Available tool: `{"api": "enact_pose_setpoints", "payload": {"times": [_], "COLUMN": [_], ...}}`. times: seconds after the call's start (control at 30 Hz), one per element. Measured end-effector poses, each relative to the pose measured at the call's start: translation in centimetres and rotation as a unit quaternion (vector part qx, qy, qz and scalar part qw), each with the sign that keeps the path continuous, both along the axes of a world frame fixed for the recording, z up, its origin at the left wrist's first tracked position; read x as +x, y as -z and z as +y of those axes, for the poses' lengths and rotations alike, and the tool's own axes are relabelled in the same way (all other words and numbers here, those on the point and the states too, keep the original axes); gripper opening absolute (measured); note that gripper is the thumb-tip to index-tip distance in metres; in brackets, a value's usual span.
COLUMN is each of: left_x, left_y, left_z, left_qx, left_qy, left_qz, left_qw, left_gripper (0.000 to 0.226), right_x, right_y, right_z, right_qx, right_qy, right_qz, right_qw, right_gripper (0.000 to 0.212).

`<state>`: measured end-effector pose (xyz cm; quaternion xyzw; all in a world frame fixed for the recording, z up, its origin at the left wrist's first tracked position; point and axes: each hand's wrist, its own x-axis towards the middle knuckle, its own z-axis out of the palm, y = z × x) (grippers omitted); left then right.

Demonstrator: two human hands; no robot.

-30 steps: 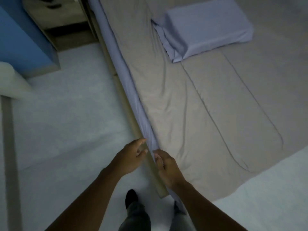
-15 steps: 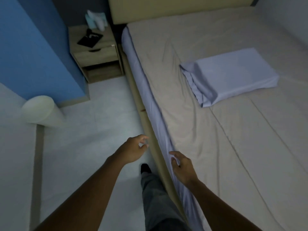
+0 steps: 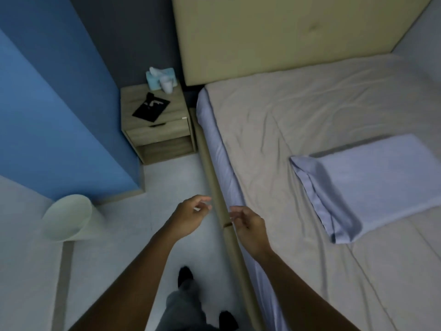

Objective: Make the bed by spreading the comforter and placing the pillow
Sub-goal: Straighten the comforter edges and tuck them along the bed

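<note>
A beige comforter [image 3: 298, 144] lies spread flat over the bed, with a few creases near the headboard. A pale lilac pillow [image 3: 372, 185] rests on top of it at mid-bed, well short of the headboard. The lilac sheet [image 3: 214, 144] shows along the mattress side. My left hand [image 3: 191, 217] hovers over the floor just left of the bed frame, fingers loosely curled and holding nothing. My right hand [image 3: 248, 224] hangs above the bed's edge, fingers apart and empty, touching no fabric.
A wooden nightstand [image 3: 156, 125] with a tissue box [image 3: 157, 76], a cup and a black item stands left of the tan headboard [image 3: 274, 37]. A pale bin [image 3: 69, 218] sits by the blue wall. My legs and dark shoes are on the white floor beside the bed frame [image 3: 216, 194].
Both hands have let go of the sheet at the bed's edge and lifted. I have stepped along the bedside toward the headboard, so the nightstand and headboard came into view.
</note>
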<state>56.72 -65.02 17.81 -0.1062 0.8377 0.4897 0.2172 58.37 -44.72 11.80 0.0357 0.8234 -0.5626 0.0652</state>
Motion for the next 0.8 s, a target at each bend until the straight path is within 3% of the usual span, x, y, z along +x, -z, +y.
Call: {"api": "enact_pose_setpoints", "payload": {"times": [0.27, 0.43, 0.67, 0.8], "left_x": [-14.2, -26.2, -43.2, -50.9], "left_y": [1.3, 1.4, 0.7, 0.7], "left_z": [-8.6, -12.6, -11.2, -10.9], "left_qx": [0.093, 0.083, 0.090, 0.056], "left_qy": [-0.066, -0.034, 0.007, -0.008], "left_qz": [-0.016, -0.016, 0.001, 0.007], "left_qw": [0.993, 0.996, 0.996, 0.998], "left_gripper": [0.026, 0.020, 0.027, 0.024], "right_x": [-15.9, -25.6, -38.9, -47.4], "right_y": [-1.2, -3.0, -3.3, -2.0], "right_z": [-8.5, -12.1, -11.7, -11.7], "right_qx": [-0.078, -0.120, -0.182, -0.232], "right_qy": [0.035, 0.061, 0.106, 0.143], "right_qz": [0.036, 0.024, 0.029, -0.024], "right_qw": [0.996, 0.991, 0.977, 0.962], "right_gripper": [0.025, 0.024, 0.022, 0.020]}}
